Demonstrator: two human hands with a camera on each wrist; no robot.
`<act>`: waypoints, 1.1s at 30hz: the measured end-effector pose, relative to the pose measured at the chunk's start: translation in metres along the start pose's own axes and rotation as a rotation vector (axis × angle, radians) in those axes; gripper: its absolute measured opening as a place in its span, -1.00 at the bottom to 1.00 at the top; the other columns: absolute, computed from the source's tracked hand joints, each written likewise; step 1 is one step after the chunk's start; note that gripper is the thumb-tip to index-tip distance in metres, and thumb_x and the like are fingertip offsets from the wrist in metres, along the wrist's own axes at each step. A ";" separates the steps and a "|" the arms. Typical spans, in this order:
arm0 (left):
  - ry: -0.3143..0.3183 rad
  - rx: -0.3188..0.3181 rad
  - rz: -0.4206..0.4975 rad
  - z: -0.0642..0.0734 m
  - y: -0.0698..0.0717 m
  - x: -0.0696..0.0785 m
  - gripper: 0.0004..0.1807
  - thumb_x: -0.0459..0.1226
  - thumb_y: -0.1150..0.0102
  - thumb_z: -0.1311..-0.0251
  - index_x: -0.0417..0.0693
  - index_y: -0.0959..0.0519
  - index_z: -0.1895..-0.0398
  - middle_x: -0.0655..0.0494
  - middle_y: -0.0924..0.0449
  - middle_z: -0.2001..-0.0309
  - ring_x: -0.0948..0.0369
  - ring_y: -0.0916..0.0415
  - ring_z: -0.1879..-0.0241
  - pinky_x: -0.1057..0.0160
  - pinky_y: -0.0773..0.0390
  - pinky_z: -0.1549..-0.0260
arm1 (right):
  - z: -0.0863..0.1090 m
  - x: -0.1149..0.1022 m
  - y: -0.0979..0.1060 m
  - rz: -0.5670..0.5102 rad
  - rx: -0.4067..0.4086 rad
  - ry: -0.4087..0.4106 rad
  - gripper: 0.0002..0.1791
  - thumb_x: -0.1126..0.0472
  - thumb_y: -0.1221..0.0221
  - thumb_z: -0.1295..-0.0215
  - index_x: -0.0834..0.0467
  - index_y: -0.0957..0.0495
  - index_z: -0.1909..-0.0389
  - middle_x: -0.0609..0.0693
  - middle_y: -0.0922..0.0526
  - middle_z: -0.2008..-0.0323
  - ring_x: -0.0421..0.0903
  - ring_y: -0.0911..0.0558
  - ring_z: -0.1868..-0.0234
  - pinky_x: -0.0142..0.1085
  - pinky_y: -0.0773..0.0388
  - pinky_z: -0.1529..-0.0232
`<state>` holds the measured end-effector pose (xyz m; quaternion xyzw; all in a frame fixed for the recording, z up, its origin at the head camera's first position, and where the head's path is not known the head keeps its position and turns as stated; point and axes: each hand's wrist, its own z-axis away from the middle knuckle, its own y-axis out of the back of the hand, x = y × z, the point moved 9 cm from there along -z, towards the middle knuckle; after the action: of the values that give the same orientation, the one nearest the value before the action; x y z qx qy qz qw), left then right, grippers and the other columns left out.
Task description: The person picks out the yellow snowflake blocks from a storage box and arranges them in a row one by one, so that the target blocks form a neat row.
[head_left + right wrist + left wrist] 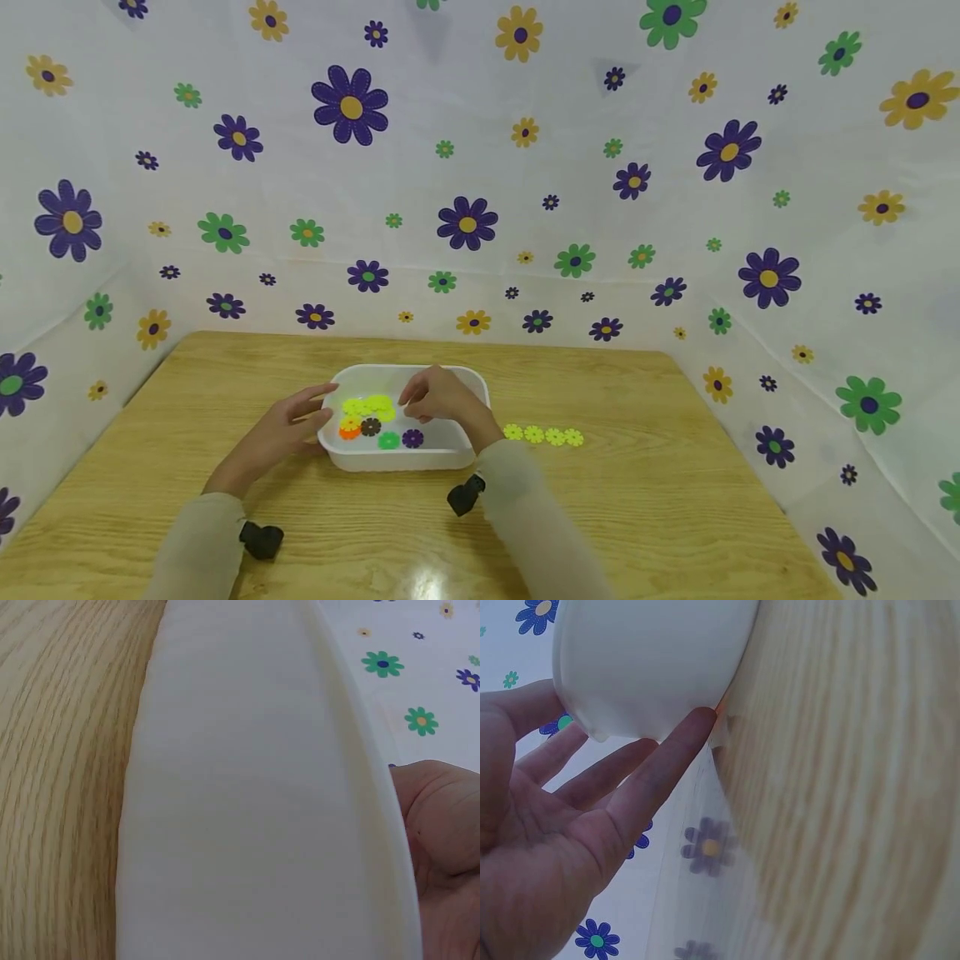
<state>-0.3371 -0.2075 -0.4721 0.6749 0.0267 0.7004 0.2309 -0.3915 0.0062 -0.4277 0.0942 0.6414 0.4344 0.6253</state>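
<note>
White tray [405, 460] on wooden surface [645, 508], nearer far edge than near edge. Left hand [288, 427] at tray's left end, fingers spread and fairly straight, touching the wall, not clenched. Right hand [438, 396] reaches over tray's near right part, fingers bent inside; cannot tell if fingertips grasp anything. In tray: yellow pieces [375, 405], flower-shaped, bunched toward far left corner; orange piece [348, 434] at near left corner, partly under a yellow one; brown piece [371, 427] beside it; green piece [388, 441] and purple piece [412, 438] along near edge. Four yellow flower pieces [533, 434] lined up on surface, off tray's right end. Flower-print cloth [420, 175] behind.
</note>
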 end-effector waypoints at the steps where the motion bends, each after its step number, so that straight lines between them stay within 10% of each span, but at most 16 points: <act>1: -0.005 -0.003 -0.002 0.000 0.000 0.000 -0.28 -0.02 -0.05 -0.55 0.05 -0.09 -0.65 -0.41 -0.04 -0.59 -0.40 -0.22 -0.48 -0.05 -0.73 -0.09 | -0.002 0.000 -0.002 0.008 0.005 -0.008 -0.90 0.30 -0.36 -0.31 0.19 -0.75 0.19 0.01 -0.74 0.31 -0.16 -0.63 0.44 -0.36 -0.73 0.31; 33: -0.002 -0.012 0.004 -0.001 0.002 -0.003 -0.30 -0.04 -0.04 -0.56 0.05 -0.11 -0.64 -0.41 -0.03 -0.60 -0.41 -0.19 -0.49 -0.04 -0.73 -0.09 | -0.027 -0.026 -0.057 0.077 -0.011 -0.033 -0.94 0.25 -0.41 -0.27 0.08 -0.77 0.25 -0.11 -0.73 0.33 -0.20 -0.59 0.32 -0.43 -0.67 0.13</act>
<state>-0.3381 -0.2098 -0.4740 0.6744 0.0210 0.7002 0.2334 -0.3863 -0.0573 -0.4519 0.1224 0.6246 0.4601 0.6190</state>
